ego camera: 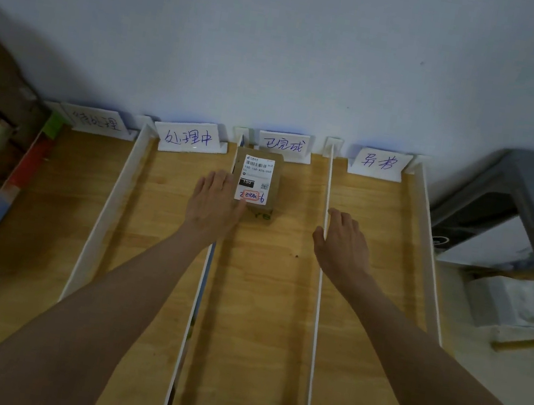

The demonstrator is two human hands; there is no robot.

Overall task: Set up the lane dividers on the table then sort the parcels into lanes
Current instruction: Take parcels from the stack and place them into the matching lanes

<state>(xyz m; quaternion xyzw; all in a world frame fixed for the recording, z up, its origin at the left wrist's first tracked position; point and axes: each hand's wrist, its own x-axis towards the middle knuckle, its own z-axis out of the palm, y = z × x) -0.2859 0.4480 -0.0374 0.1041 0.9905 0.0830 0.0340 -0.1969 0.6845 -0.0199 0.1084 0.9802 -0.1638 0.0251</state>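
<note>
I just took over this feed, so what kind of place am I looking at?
Probably a small parcel sorting station: a wooden table split by white lane dividers, handwritten lane signs against the wall, and one labelled parcel in the third lane.

Brown labelled parcel (256, 181) flat in third lane, between white dividers (320, 279).

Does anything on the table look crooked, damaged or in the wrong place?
Nothing serious stands out. The brown cardboard parcel lies flat in the third lane, pressed against the thin white divider on its left instead of centred. The left hand touches it. The right hand is over the next white divider.
</note>
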